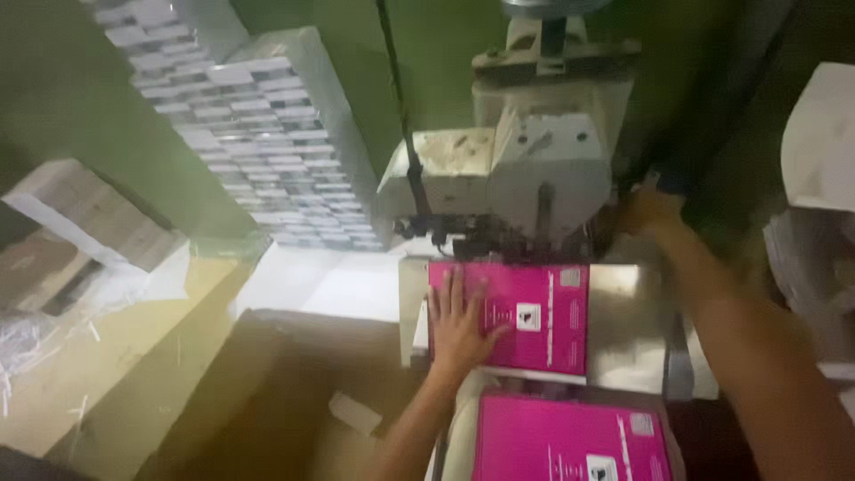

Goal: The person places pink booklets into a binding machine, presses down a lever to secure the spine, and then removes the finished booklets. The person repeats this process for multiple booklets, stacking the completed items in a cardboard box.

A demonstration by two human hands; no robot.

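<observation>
My left hand [456, 325] lies flat, fingers spread, on the left part of a pink-covered booklet [534, 316]. The booklet rests on the metal plate [628, 325] under the head of a pale, worn machine [525, 169]. My right hand [646, 212] reaches up to the right side of that machine, against its dark edge; its fingers are blurred and partly hidden. A second pink booklet [565, 441] lies nearer me, on top of a pile at the bottom edge.
A tall leaning stack of white sheets [258, 142] stands at the back left against a green wall. A brown board [285, 392] and paper scraps lie at the left. White stacks [819, 142] stand at the right edge.
</observation>
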